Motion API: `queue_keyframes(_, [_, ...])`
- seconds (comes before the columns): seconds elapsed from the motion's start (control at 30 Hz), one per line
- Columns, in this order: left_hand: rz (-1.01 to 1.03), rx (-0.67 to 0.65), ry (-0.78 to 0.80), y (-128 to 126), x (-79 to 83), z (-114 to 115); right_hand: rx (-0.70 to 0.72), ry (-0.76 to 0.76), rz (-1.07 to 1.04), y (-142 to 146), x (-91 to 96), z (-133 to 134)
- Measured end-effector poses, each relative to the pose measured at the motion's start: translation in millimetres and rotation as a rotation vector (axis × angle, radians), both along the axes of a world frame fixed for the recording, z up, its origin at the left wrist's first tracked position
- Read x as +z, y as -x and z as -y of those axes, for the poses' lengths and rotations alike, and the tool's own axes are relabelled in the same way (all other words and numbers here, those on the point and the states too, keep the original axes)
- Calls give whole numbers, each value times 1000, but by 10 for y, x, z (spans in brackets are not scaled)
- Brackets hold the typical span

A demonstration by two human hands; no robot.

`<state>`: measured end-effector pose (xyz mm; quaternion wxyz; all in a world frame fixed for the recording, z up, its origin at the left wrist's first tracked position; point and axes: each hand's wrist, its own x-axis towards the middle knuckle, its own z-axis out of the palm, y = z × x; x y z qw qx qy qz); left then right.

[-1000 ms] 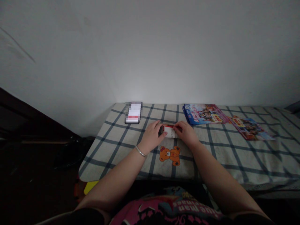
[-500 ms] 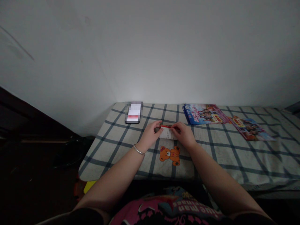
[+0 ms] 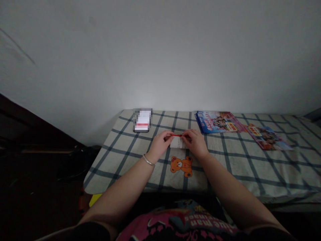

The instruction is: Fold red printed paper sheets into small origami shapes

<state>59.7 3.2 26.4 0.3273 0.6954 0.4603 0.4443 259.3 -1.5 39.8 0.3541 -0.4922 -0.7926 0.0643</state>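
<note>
Between my two hands is a small piece of paper (image 3: pixel 176 143), white with faint print on the side toward me and a red strip along its top edge. My left hand (image 3: pixel 161 143) pinches the left end of that red edge between thumb and fingers. At the right end, the fingers of my right hand (image 3: pixel 196 141) are closed on the same edge. The paper stands tilted just above or on the checked cloth; I cannot tell whether it touches. A silver bangle is on my left wrist. An orange teddy bear picture (image 3: pixel 181 166) lies just below the paper.
A phone (image 3: pixel 142 119) with a blurred screen lies at the back left of the checked tablecloth (image 3: pixel 117 147). Colourful printed booklets or packets (image 3: pixel 215 122) are stacked at the back right, with another one (image 3: pixel 270 136) beside them. A wall rises directly behind the table.
My left fingers have closed onto the paper's red edge, where before thumb and forefinger were further apart. The red edge looks thinner and straighter now. Phone and booklets stay put.
</note>
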Motion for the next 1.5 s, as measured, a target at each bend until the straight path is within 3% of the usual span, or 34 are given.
queue_keyframes(0.17, [13, 26, 14, 9, -26, -7, -6, 9, -36, 17, -9, 16])
queue_keyframes(0.3, [42, 63, 9, 26, -46, -17, 51, 129, -160, -11, -71, 1])
queue_keyframes(0.43, [33, 123, 9, 47, -48, -26, 13, 247, -274, -58, -131, -26])
queue_keyframes(0.77, [-9, 119, -24, 31, 6, 3, -1, 390, -475, -56, -170, -61])
queue_keyframes(0.93, [-119, 73, -159, 29, 49, 22, -15, 359, -504, -54, -201, -81])
queue_keyframes(1.07, [-154, 71, -171, 29, 59, 20, -29, 348, -492, -56, -213, -85])
queue_keyframes(1.2, [-133, 100, -125, 20, 66, 20, -41, 356, -489, -38, -212, -74])
queue_keyframes(1.5, [40, -1, 69, 2, 36, 18, 4, 346, -493, -2, -156, -44])
